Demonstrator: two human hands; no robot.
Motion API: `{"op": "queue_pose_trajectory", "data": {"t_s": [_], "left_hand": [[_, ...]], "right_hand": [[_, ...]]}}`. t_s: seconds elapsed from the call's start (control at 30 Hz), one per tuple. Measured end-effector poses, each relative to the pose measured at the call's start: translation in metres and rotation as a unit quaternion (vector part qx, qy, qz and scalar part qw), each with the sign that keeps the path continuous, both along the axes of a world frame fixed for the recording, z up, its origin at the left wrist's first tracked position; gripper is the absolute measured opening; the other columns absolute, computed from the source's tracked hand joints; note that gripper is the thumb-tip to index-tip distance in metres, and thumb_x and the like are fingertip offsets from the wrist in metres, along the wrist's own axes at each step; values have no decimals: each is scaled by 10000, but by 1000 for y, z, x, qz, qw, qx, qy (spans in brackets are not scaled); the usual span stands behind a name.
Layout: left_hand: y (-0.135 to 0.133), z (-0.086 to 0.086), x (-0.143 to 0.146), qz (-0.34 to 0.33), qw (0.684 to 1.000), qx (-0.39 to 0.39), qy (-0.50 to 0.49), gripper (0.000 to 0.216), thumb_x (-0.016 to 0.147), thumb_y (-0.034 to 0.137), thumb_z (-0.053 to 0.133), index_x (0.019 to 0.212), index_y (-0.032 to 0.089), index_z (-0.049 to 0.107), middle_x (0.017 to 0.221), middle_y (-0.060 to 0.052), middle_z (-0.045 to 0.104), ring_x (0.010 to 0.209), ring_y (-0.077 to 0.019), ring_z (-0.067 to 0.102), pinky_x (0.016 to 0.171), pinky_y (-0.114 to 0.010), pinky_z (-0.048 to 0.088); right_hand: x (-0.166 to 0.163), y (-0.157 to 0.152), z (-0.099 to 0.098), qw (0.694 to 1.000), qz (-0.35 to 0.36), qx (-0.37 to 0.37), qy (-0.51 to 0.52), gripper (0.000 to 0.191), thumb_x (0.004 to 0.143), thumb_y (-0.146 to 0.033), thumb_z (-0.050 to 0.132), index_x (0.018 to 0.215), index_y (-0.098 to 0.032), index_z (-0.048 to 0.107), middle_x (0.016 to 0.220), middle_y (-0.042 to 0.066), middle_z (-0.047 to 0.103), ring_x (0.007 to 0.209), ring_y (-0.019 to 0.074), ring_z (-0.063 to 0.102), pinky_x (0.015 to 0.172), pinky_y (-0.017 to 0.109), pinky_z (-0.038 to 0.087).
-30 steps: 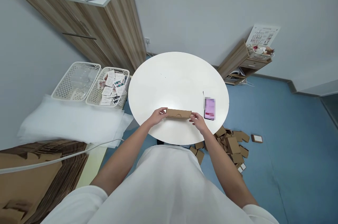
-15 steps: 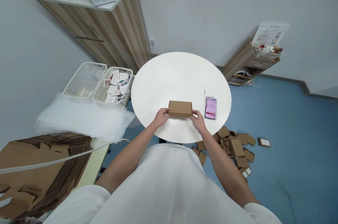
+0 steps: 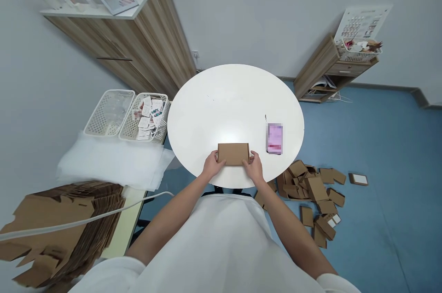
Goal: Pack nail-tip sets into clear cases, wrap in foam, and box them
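Observation:
A small brown cardboard box lies flat near the front edge of the round white table. My left hand grips its left front corner, thumb on top. My right hand grips its right front corner the same way. A phone with a pink screen lies on the table just right of the box.
Several small brown boxes are scattered on the blue floor to the right. To the left stand two white baskets, one holding cards, beside white foam sheets and a stack of flat cardboard blanks. Wooden cabinets stand against the walls.
The box was tipped from standing on edge to lying flat, then drawn closer to me. Both hands shifted from its ends to its front corners.

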State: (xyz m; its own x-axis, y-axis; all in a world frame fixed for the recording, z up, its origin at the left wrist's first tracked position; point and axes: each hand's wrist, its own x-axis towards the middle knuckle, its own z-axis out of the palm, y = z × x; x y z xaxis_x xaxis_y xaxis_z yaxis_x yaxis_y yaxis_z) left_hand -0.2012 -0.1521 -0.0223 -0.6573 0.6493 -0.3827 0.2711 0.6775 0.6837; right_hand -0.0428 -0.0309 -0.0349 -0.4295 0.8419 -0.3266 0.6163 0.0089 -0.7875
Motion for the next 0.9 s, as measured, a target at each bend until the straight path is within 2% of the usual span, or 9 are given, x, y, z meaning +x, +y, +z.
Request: {"op": "queue_pose_trajectory", "data": {"t_s": [0.13, 0.23, 0.4, 0.57, 0.63, 0.77, 0.9], "left_hand": [[7, 1, 4, 3, 1000, 0, 28, 542, 687, 327, 593, 1185, 160, 463, 928, -84, 555, 836, -200, 548, 697, -309, 436], [9, 0, 6, 10, 1000, 7, 23, 536, 682, 306, 595, 1182, 163, 465, 1003, -102, 544, 892, -208, 540, 749, -322, 436], [5, -3, 11, 48, 998, 28, -8, 657, 682, 363, 618, 1255, 148, 380, 1162, -138, 478, 984, -214, 516, 808, -323, 427], [4, -2, 2, 93, 995, 23, -37, 611, 727, 436, 567, 1243, 157, 393, 1110, -120, 491, 855, -169, 543, 745, -309, 452], [5, -3, -5, 76, 996, 34, -41, 555, 733, 392, 567, 1218, 162, 423, 1049, -95, 519, 792, -147, 545, 725, -299, 459], [8, -9, -15, 5, 997, 56, -50, 472, 733, 266, 561, 1183, 165, 462, 961, -64, 548, 719, -125, 542, 706, -290, 466], [8, -13, -18, -18, 996, 81, -45, 461, 741, 247, 560, 1187, 174, 470, 959, -63, 548, 729, -127, 547, 719, -296, 469]], "right_hand": [[2, 6, -2, 999, 26, -1, -26, 637, 671, -361, 529, 1259, -181, 364, 1022, 87, 538, 844, 213, 541, 735, 335, 438], [1, 9, -1, 999, 42, -10, -28, 614, 671, -360, 522, 1248, -205, 377, 1066, 85, 524, 889, 216, 528, 730, 323, 432], [1, 10, 2, 997, 49, -8, -51, 638, 677, -385, 537, 1267, -213, 365, 1116, 96, 514, 951, 232, 508, 774, 335, 408], [5, 10, 6, 999, -2, -30, -39, 605, 713, -446, 498, 1257, -201, 396, 1088, 88, 534, 771, 177, 536, 726, 312, 422], [6, 11, 9, 999, -21, -33, -32, 527, 735, -425, 465, 1213, -203, 449, 1034, 64, 568, 707, 155, 538, 712, 305, 424], [8, 9, 11, 998, -31, -33, -40, 362, 740, -332, 452, 1068, -216, 555, 926, 23, 621, 716, 151, 561, 711, 294, 422], [6, 2, 11, 996, -44, -6, -79, 332, 733, -282, 465, 1045, -225, 566, 919, 18, 635, 740, 155, 575, 712, 295, 419]]}}
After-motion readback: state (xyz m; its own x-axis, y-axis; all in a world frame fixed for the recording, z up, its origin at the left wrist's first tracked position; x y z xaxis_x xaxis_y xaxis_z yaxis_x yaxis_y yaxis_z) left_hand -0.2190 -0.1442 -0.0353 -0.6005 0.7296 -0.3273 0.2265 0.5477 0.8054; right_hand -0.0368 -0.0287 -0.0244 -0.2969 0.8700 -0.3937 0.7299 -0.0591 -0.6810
